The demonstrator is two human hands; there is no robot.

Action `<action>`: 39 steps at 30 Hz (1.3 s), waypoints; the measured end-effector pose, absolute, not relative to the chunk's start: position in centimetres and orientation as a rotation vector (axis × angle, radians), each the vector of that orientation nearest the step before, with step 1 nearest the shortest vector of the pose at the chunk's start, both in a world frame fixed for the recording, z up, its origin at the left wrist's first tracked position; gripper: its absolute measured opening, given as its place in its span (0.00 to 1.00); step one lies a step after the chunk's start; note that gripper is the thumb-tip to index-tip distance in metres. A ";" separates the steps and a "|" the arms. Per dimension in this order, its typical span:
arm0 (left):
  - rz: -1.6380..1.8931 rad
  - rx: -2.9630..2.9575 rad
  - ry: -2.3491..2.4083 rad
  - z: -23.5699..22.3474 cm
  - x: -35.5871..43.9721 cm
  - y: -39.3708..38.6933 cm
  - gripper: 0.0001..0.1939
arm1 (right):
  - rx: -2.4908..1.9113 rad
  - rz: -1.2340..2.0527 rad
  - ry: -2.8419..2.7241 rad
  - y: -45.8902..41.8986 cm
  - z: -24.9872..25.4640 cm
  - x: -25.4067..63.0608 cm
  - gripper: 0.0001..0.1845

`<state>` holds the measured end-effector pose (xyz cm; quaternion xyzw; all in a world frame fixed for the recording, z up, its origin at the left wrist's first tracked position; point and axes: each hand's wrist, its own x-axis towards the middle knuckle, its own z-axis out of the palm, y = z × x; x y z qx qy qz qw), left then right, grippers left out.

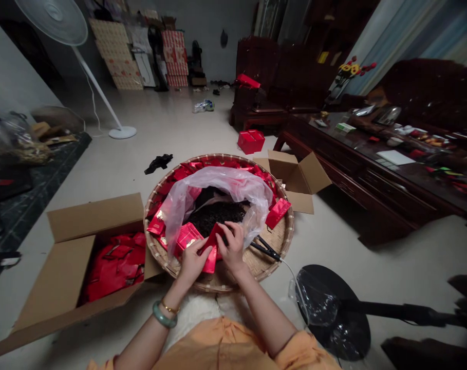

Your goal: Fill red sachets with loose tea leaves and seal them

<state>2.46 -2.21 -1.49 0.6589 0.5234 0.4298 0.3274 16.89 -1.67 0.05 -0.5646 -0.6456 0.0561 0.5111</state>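
Observation:
Between my two hands is a small red foil packet [210, 261], held over the near side of a round woven bamboo tray [286, 226]. My left hand [194, 261] pinches its left edge; my right hand [231, 244] grips the upper right part. Just beyond, an open clear plastic bag [237, 180] holds dark loose leaves [213, 218] that look like tea. Several red packets lie around the bag, one red packet [278, 213] at the tray's right. A black tong-like tool with a white cord [267, 250], perhaps a heat sealer, rests beside my right hand.
An open cardboard box [69, 272] full of red packets stands at left. Another open box [308, 177] sits behind the tray, near a red carton [251, 141]. A black round fan base [356, 334] lies at right, beside a long dark table [372, 174]. A white fan [123, 132] stands farther back.

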 end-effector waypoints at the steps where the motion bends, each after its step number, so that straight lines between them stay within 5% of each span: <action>1: 1.117 1.759 1.376 -1.4 2.4 -2.3 0.14 | -1.378 0.127 -1.539 -1.6 0.2 17.0 0.11; 15: 0.993 1.967 1.304 0.8 1.1 -1.9 0.13 | -1.328 0.291 -1.902 -2.4 2.1 18.9 0.06; 27: 0.885 0.999 1.132 1.3 0.1 -1.3 0.25 | -1.263 0.624 -1.790 -2.6 2.0 20.7 0.09; 34: 0.841 0.982 1.165 1.1 0.2 -1.2 0.27 | -1.171 1.049 -1.654 -3.2 1.8 20.8 0.09; 39: 0.752 1.011 1.144 1.1 0.1 -1.1 0.30 | -1.072 1.409 -1.585 -3.1 2.1 20.9 0.19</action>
